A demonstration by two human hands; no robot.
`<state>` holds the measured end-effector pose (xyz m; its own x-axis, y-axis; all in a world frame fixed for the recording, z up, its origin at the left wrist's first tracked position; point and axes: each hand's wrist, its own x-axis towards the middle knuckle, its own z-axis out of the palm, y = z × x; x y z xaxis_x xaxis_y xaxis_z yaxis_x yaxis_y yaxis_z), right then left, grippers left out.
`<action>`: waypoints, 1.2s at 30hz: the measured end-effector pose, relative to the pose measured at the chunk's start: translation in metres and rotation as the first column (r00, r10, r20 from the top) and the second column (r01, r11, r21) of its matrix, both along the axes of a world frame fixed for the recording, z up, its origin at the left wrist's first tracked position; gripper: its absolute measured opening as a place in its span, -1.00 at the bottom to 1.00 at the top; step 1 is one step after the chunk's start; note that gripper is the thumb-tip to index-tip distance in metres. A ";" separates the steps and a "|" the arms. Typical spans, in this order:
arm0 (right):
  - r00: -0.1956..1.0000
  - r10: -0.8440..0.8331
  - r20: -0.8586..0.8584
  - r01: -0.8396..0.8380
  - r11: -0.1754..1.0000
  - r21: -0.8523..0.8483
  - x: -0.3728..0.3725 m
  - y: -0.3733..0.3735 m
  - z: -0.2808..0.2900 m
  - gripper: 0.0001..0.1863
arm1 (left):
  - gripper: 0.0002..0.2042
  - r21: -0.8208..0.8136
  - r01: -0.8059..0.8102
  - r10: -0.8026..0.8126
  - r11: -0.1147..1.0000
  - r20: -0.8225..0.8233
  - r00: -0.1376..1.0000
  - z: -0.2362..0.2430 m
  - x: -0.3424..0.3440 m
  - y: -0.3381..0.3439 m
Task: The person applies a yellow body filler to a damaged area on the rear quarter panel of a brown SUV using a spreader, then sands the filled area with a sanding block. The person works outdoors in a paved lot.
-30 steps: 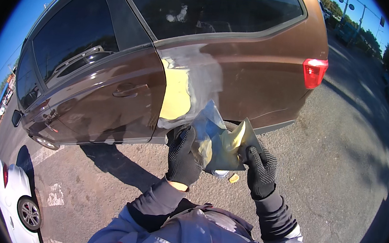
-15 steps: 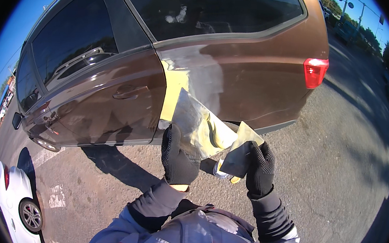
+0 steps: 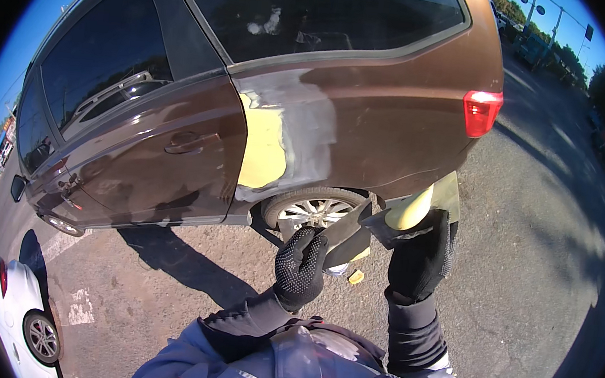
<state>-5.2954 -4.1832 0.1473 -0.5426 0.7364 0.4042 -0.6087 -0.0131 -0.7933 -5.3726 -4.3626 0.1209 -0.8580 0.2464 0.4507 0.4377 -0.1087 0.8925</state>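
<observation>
Head view: at the far left, a white car [image 3: 17, 318] is standing on the pavement [image 3: 164, 263], partly cut off by the rim. Next to it, a brown car [image 3: 396, 121] is filling the upper middle, its door handle [image 3: 194, 143] catching the light. Just behind the door edge, a patch of yellow paste [image 3: 262, 152] is covering part of the side panel, with a grey area [image 3: 314, 121] showing beside it. Below, the rear wheel [image 3: 315, 208] is sitting partly behind the left hand [image 3: 300, 270], which is wearing a dotted black glove and gripping a dark flat scraper [image 3: 344, 226] slanting up to the right. Near it, a small yellow lump [image 3: 357, 277] is lying on the ground. Farther right, the gloved right hand [image 3: 423, 262] is closing around a thin plate [image 3: 449, 196] that is carrying a dollop of yellow paste [image 3: 409, 212]; whether scraper and plate are touching, I cannot tell. Above, a red tail light [image 3: 482, 113] is glowing in sunlight.
</observation>
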 end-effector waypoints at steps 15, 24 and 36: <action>0.801 -0.165 0.576 -0.354 0.645 0.677 0.010 -0.002 0.038 -0.78 | -0.69 0.348 -0.118 0.037 0.930 0.232 0.972 0.030 -0.060 -0.028; 0.912 -0.291 0.290 -0.121 0.484 0.867 0.005 -0.065 0.001 -0.31 | -0.42 -0.176 -0.632 0.314 0.755 -0.748 0.584 0.018 -0.026 -0.014; 0.922 -0.331 0.200 0.038 0.592 0.805 0.011 -0.074 0.004 -0.37 | -0.73 -0.054 -0.491 0.397 0.869 -0.516 0.759 0.028 -0.007 -0.007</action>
<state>-5.2843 -4.2570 0.1518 -0.6282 0.3180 0.7101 -0.2566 0.7769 -0.5749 -5.3792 -4.3694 0.1486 -0.5795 0.0067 0.8150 0.7672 0.3420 0.5427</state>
